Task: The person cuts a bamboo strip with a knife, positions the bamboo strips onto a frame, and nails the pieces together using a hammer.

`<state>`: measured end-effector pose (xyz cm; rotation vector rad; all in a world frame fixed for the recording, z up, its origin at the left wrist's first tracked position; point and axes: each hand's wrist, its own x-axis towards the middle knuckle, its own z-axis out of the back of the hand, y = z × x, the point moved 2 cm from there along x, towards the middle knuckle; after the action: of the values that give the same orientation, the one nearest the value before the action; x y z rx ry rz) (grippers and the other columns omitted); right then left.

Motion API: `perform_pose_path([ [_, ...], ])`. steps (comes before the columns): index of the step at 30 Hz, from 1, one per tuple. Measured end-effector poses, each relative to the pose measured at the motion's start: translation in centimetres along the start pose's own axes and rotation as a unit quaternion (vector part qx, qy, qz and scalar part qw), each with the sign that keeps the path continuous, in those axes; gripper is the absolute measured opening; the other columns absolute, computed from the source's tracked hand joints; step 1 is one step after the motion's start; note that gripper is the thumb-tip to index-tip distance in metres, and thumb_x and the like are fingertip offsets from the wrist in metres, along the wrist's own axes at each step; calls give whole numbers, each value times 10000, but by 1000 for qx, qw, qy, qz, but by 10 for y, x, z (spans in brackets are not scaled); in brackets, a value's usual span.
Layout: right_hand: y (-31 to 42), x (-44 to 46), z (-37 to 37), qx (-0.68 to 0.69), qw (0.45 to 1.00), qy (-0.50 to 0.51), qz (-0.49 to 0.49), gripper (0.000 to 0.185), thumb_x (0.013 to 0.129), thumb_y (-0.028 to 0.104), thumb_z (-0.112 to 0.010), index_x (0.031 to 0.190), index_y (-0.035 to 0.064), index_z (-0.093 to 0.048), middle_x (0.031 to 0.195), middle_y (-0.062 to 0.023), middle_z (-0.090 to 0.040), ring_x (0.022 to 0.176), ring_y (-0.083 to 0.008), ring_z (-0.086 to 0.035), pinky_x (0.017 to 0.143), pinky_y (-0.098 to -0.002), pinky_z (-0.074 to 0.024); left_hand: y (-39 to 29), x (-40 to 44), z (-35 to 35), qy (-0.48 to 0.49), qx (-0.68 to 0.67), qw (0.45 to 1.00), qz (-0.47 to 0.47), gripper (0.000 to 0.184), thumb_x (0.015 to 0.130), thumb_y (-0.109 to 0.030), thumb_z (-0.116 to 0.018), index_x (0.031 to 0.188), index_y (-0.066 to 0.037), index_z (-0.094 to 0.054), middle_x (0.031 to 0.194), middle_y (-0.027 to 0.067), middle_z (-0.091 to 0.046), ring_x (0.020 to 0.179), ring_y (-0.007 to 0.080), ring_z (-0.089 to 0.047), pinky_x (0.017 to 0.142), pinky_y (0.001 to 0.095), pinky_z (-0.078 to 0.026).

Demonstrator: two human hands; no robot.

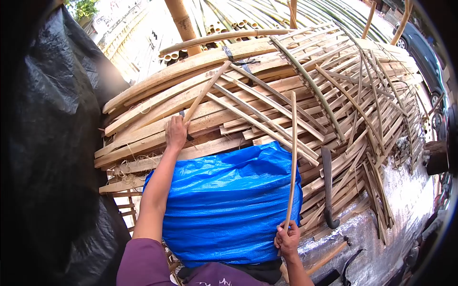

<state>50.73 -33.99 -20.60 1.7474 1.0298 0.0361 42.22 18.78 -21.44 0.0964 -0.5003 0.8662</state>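
- Wooden strip standing nearly upright in view, and the right hand has it pinched near the bottom, thumb and curled fingers closed on it, the long free length rising well above the grip!
- Over on the other side, the left hand reaches out across the planks, and a second strip slants up and right from beside its fingers; whether they pinch that lower end or just touch it, I cannot tell.
- Between the two arms sits the blue tarp, rumpled and shiny, with the right hand's strip crossing in front of its right edge (whatever lies under that tarp is anyone's call, it's hidden).
- Just right of that strip, a dark knife with a hooked lower end lies against the slats, and what a pile they make, crisscrossed all the way right!
- Up top, bamboo poles show their hollow ends, their far lengths washed out by glare and cut off by the frame.
- Black sheeting fills the left, its folds lost in shadow, while a car at far right is only partly visible.
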Motion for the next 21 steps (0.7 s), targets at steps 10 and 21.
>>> perform_pose_path([
  [10, 3, -8, -11, -128, 990, -41, 51, 117, 927, 82, -653, 1018, 49, -587, 590, 7, -505, 450, -56, -456, 415, -248, -387, -34, 1, -12, -12, -107, 990, -90, 318, 922, -178, -619, 1216, -77, -555, 992, 164, -540, 923, 366, -561, 786, 484, -482],
  [21, 152, 124, -2, -623, 716, 9, 315, 341, 890, 142, -708, 1207, 36, -646, 936, -193, -720, 854, -259, -727, 745, -328, -543, -43, 8, -19, -51, -115, 989, -81, 292, 908, -166, -629, 1185, -83, -592, 974, 161, -542, 900, 357, -577, 758, 485, -500],
])
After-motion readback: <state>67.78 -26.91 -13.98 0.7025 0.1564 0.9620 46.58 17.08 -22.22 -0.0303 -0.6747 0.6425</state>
